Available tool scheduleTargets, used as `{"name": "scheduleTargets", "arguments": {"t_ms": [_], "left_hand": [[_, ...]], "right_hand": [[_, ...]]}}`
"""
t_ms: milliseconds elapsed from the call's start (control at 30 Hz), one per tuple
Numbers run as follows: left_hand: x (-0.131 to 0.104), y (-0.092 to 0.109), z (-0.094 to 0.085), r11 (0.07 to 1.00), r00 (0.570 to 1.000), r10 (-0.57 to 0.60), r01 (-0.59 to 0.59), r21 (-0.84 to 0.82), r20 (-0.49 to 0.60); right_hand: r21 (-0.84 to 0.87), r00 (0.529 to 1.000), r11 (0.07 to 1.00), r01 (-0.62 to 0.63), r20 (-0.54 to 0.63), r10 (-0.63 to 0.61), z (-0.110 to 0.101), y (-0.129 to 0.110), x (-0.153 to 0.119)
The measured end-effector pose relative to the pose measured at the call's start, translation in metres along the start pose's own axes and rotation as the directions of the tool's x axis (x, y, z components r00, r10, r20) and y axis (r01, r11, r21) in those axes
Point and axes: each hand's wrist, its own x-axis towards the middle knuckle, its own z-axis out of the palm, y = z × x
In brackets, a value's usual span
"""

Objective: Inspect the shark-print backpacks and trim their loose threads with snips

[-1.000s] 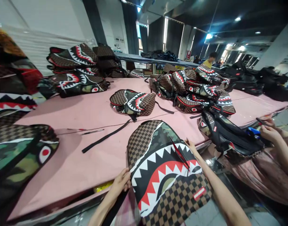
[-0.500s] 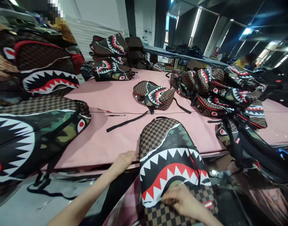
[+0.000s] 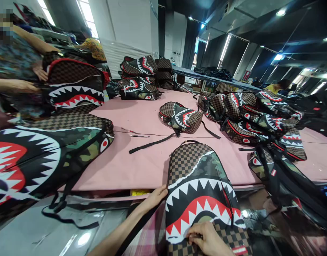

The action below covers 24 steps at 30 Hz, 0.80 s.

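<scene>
A checkered backpack (image 3: pixel 198 185) with a white-toothed shark mouth and a camouflage patch stands in front of me, at the near edge of the pink table. My left hand (image 3: pixel 158 195) touches its left side, the fingertips partly hidden behind the edge. Low on the front, below the red band, my right hand (image 3: pixel 206 237) has its fingers curled together against the surface; whatever they may hold is too small to make out. A smaller backpack (image 3: pixel 182 117) lies beyond it on the pink table (image 3: pixel 142 167), its black straps spread out.
A large shark-mouth backpack (image 3: pixel 51 153) fills the near left. Behind it a person's hands hold another backpack (image 3: pixel 75 85). Stacked bags (image 3: pixel 139 78) stand at the back, and a heap of backpacks (image 3: pixel 240 110) covers the right. A pen (image 3: pixel 140 136) lies mid-table.
The view has shifted, so most things appear lower and further right. My hands remain on the same backpack in much the same places. More of the person at the left shows.
</scene>
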Motion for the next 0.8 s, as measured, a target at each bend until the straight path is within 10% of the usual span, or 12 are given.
{"name": "scheduleTargets", "arguments": {"t_ms": [200, 400, 500, 633, 800], "left_hand": [[-0.039, 0.003, 0.009, 0.995, 0.990, 0.100, -0.100, 0.008, -0.100], [-0.084, 0.147, -0.040, 0.904, 0.880, 0.395, -0.321, 0.281, -0.265], [-0.095, 0.195, -0.036, 0.756, 0.856, 0.499, -0.353, 0.551, -0.138], [-0.087, 0.179, 0.003, 0.587, 0.929, 0.368, -0.259, 0.767, 0.032], [-0.097, 0.150, 0.018, 0.541, 0.923, 0.376, -0.291, 0.789, 0.082]], "right_hand": [[0.319, 0.996, 0.948, -0.003, -0.082, 0.031, -0.008, -0.011, 0.002], [0.504, 0.980, 0.848, 0.161, -0.183, -0.077, -0.023, -0.056, -0.006], [0.392, 0.909, 0.839, 0.377, -0.330, -0.254, -0.032, -0.085, -0.003], [0.138, 0.749, 0.829, 0.542, -0.527, -0.402, -0.049, -0.118, 0.014], [0.060, 0.866, 0.909, 0.413, -0.335, -0.372, -0.050, -0.128, 0.042]]}}
